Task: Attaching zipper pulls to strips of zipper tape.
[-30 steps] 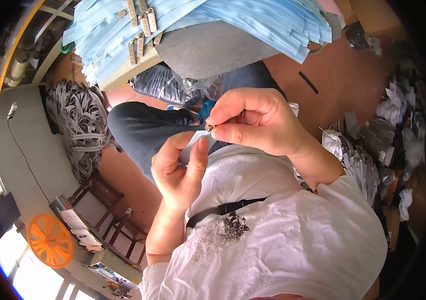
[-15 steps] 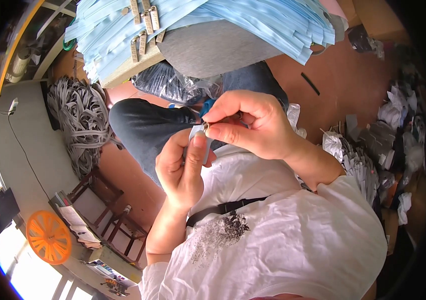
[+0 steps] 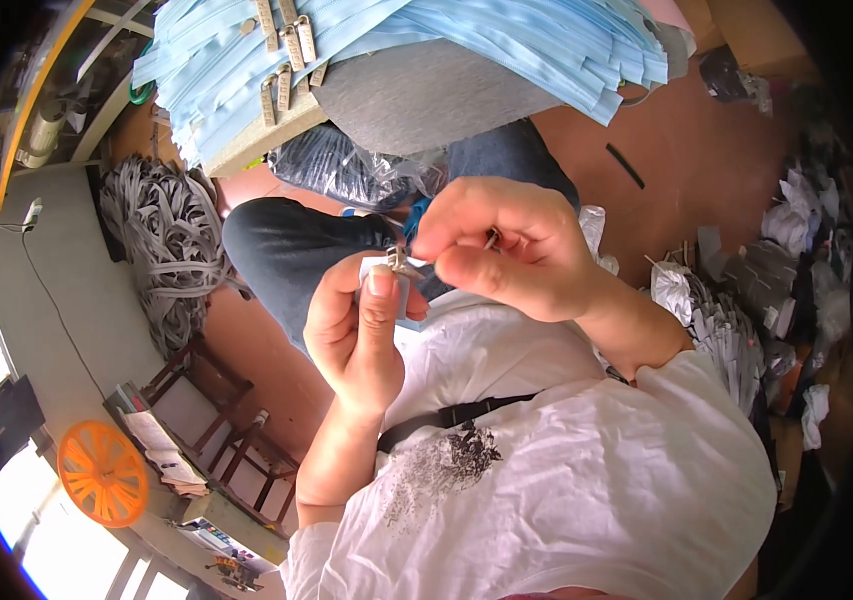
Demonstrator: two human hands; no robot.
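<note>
Above my lap, my left hand (image 3: 356, 345) is closed, its thumb pressing a short pale grey-blue zipper tape (image 3: 368, 272) against the fingers. A small silver metal zipper slider (image 3: 395, 257) sits at the upper end of that tape, just above the thumb tip. Close by on the right is my right hand (image 3: 521, 250), with thumb and forefinger tips slightly apart beside the slider. In its curled fingers shows a small metal piece (image 3: 492, 238), mostly hidden by the hand; I cannot make out its exact kind.
In front of me, many light blue zipper tapes (image 3: 536, 45) with metal pulls (image 3: 291, 45) lie across a board with a grey cover (image 3: 426, 95). A heap of grey tapes (image 3: 161, 255) stands at the left. Plastic scraps (image 3: 796, 220) litter the right. Below the board is a black plastic bag (image 3: 331, 165).
My right fingertips have come away from the tape's end and shifted slightly right. The slider at the tape's end now shows clearly. My left hand has moved slightly left and down.
</note>
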